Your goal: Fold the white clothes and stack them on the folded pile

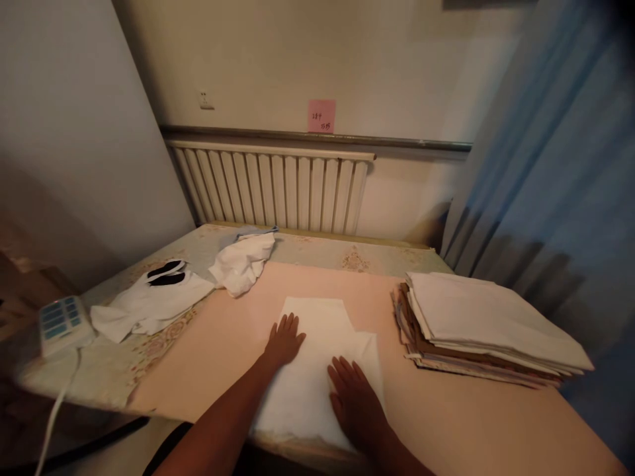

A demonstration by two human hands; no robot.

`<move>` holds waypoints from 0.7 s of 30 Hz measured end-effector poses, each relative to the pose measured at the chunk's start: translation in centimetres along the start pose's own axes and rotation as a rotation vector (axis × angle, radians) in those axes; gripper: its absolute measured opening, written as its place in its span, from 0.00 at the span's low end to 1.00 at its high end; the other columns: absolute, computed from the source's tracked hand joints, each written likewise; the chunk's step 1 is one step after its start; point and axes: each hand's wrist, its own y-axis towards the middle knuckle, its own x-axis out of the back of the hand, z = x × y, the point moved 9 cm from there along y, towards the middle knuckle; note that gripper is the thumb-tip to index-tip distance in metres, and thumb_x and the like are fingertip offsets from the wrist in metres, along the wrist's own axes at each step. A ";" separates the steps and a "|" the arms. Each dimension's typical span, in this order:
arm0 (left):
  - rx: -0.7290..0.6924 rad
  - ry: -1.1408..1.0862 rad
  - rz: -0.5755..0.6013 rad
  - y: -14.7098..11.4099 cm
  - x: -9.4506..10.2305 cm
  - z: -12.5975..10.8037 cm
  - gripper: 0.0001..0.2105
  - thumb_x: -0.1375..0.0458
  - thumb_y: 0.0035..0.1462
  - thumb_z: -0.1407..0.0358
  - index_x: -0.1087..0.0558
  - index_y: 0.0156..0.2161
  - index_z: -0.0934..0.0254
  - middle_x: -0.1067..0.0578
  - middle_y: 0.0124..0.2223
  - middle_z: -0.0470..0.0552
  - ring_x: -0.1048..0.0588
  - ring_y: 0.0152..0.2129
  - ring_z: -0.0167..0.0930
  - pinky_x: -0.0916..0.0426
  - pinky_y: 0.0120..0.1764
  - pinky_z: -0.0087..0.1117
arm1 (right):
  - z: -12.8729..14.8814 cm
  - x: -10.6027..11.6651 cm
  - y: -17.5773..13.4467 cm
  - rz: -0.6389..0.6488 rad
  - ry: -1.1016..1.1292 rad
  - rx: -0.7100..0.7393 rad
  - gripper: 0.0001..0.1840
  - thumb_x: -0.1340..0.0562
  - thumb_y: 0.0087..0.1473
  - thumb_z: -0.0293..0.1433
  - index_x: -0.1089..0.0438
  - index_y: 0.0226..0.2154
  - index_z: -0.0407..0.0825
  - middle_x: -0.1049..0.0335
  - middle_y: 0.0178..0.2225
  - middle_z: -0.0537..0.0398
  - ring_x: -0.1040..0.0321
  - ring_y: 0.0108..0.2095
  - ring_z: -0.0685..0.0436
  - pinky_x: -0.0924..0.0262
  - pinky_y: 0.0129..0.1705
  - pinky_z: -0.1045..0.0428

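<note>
A white cloth (317, 383), partly folded with a stepped upper right edge, lies flat on the table near its front edge. My left hand (285, 340) rests on the cloth's upper left side, fingers stretched out. Lower on the right, my right hand (354, 400) lies on the same cloth with its fingers extended. Neither hand grips anything. Beneath the cloth is a pale pink sheet (198, 357) covering much of the table.
Folded fabrics form a stack (496, 317) at the right. Crumpled white cloth (243, 261) and a white garment with black patches (153, 297) lie left. A white power strip (64, 324) with a cord sits at the left edge. Behind stands a radiator (278, 185); a blue curtain (546, 185) hangs right.
</note>
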 end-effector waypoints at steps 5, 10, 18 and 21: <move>-0.021 0.011 -0.005 -4.8 0.4 -0.2 0.28 0.62 0.65 0.53 0.47 0.65 0.62 0.48 0.67 0.54 0.50 0.64 0.40 0.49 0.60 0.49 | 0.0 -0.3 -0.1 0.009 -0.005 0.005 0.27 0.46 0.58 0.30 0.41 0.60 0.48 0.45 0.63 0.49 0.53 0.64 0.40 0.57 0.65 0.40; -0.017 0.054 -0.134 -6.9 2.4 0.4 0.26 0.62 0.65 0.55 0.44 0.64 0.61 0.44 0.66 0.52 0.49 0.64 0.39 0.50 0.61 0.47 | 0.2 -0.1 -0.2 -0.016 -0.042 0.025 0.28 0.46 0.55 0.26 0.41 0.59 0.48 0.44 0.62 0.49 0.51 0.63 0.40 0.57 0.64 0.41; 0.036 0.062 -0.127 -8.3 2.3 0.8 0.26 0.61 0.65 0.56 0.42 0.63 0.67 0.43 0.66 0.56 0.46 0.63 0.42 0.47 0.60 0.49 | 0.4 0.1 -0.4 -0.080 -0.057 0.053 0.27 0.46 0.56 0.27 0.40 0.59 0.48 0.43 0.61 0.49 0.50 0.63 0.40 0.56 0.64 0.41; 0.049 0.054 -0.099 -9.7 2.1 0.9 0.26 0.62 0.65 0.57 0.44 0.64 0.66 0.44 0.66 0.54 0.47 0.63 0.41 0.47 0.60 0.48 | 0.4 0.2 -0.5 -0.098 -0.068 0.062 0.27 0.47 0.56 0.26 0.40 0.59 0.47 0.42 0.61 0.48 0.50 0.63 0.40 0.55 0.63 0.41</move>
